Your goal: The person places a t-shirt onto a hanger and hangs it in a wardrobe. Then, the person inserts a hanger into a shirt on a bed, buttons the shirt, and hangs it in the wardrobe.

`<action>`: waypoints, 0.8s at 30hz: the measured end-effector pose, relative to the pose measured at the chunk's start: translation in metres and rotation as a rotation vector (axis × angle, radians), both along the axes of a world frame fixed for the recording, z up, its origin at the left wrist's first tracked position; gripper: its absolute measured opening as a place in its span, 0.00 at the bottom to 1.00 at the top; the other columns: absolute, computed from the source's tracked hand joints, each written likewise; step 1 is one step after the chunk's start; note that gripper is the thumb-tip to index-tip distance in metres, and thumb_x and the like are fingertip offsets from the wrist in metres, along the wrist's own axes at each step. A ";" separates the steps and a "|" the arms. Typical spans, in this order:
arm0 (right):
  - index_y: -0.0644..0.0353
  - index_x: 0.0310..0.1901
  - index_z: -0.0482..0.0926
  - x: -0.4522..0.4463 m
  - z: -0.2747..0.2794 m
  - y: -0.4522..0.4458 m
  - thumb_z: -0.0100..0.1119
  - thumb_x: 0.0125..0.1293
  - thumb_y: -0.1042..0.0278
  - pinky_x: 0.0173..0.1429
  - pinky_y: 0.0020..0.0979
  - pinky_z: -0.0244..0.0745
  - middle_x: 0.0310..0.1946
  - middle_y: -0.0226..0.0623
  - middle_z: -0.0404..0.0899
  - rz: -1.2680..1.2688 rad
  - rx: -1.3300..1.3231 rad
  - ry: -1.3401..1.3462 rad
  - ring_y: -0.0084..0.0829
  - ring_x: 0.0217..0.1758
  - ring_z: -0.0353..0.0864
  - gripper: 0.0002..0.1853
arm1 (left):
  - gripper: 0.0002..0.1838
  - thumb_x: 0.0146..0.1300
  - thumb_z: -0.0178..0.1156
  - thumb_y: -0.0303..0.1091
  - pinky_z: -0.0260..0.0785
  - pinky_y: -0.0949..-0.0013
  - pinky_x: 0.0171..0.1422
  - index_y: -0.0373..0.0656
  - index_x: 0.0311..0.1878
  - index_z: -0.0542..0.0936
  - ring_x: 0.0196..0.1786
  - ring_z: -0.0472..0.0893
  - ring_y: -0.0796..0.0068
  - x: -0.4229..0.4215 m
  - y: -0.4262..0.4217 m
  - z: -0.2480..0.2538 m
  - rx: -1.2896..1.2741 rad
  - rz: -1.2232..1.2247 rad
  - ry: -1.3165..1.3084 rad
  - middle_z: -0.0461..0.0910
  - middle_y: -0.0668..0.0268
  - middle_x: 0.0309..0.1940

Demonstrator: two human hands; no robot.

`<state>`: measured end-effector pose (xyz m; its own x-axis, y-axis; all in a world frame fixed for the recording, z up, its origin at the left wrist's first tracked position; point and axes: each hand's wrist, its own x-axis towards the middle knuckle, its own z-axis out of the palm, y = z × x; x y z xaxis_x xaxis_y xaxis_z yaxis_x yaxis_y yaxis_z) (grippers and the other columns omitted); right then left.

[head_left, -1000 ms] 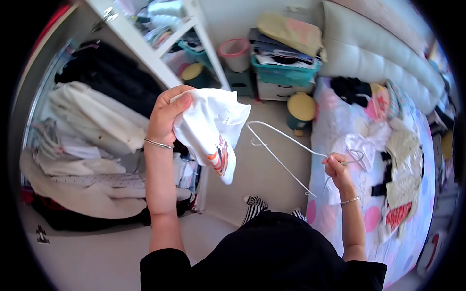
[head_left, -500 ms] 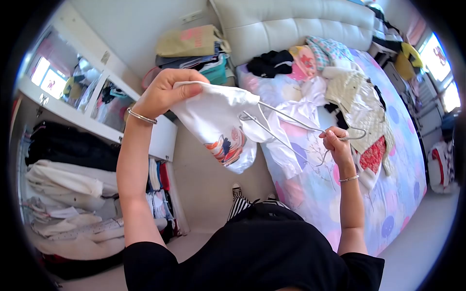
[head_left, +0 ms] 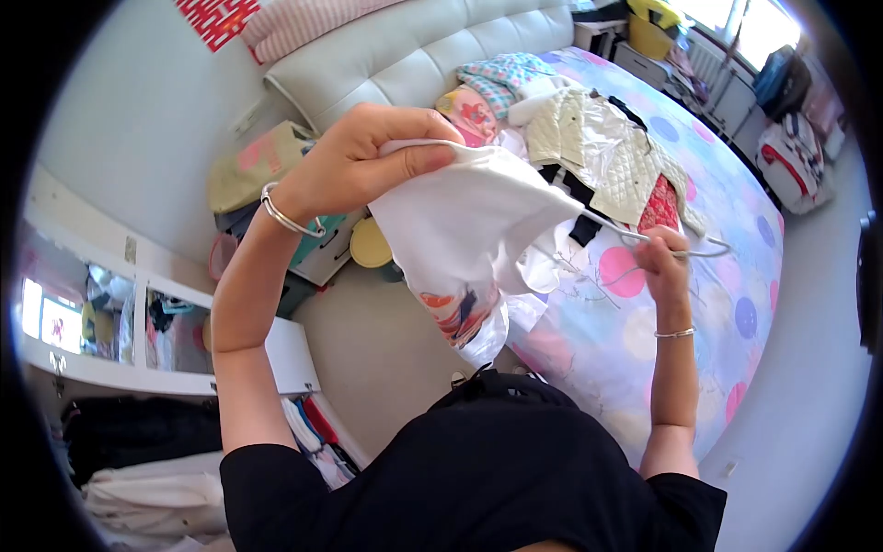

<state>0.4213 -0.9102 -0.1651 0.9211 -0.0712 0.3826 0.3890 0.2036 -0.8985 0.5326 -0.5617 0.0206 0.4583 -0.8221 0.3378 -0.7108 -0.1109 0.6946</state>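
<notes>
A white T-shirt (head_left: 460,216) with an orange and dark blue print hangs in the air before my chest. Its upper edge is pinched between the thumb and fingers of my left hand (head_left: 372,152). My right hand (head_left: 664,262) is closed around a wire clothes hanger (head_left: 710,250), near the hook. From there the hanger's wire runs to the shirt's right side and disappears into the cloth, which hides the far end. Below the held shirt, more white cloth shows at the bed's edge.
The bed (head_left: 635,340) with a dotted sheet fills the right side. On it lie a cream quilted jacket (head_left: 589,138), red cloth (head_left: 659,204) and a checked blue cloth (head_left: 506,78). At left stands a wardrobe with clothes (head_left: 156,497). A yellow-topped stool (head_left: 371,244) is near the bed.
The hanger has gone further into the shirt, and less of its wire shows. My left hand has come toward the right with the shirt edge. The view has turned toward the right.
</notes>
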 end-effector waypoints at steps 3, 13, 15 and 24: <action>0.68 0.26 0.77 -0.009 -0.006 0.025 0.56 0.63 0.59 0.20 0.19 0.47 0.14 0.22 0.64 -0.033 -0.229 0.176 0.11 0.16 0.54 0.18 | 0.06 0.60 0.56 0.27 0.64 0.76 0.36 0.34 0.33 0.78 0.30 0.73 0.77 0.006 -0.013 -0.002 0.027 -0.102 -0.228 0.75 0.65 0.28; 0.62 0.26 0.69 -0.033 0.008 0.021 0.48 0.68 0.61 0.18 0.22 0.40 0.11 0.19 0.50 0.040 0.305 -0.076 0.14 0.12 0.44 0.16 | 0.16 0.55 0.64 0.33 0.68 0.75 0.45 0.35 0.45 0.77 0.40 0.75 0.80 0.009 0.007 -0.016 0.054 -0.151 0.154 0.78 0.68 0.36; 0.59 0.26 0.67 -0.037 0.006 0.015 0.45 0.69 0.61 0.18 0.22 0.40 0.11 0.19 0.49 0.035 0.427 -0.085 0.14 0.12 0.45 0.15 | 0.19 0.59 0.62 0.34 0.71 0.74 0.47 0.35 0.51 0.75 0.41 0.76 0.80 0.019 0.018 -0.048 0.079 -0.174 0.461 0.77 0.72 0.42; 0.58 0.26 0.69 -0.025 -0.026 0.046 0.50 0.67 0.61 0.18 0.21 0.42 0.11 0.19 0.51 0.138 0.425 0.089 0.14 0.12 0.46 0.13 | 0.12 0.62 0.59 0.38 0.62 0.83 0.33 0.38 0.34 0.77 0.29 0.67 0.90 0.000 -0.022 0.011 -0.280 0.303 -0.089 0.72 0.77 0.25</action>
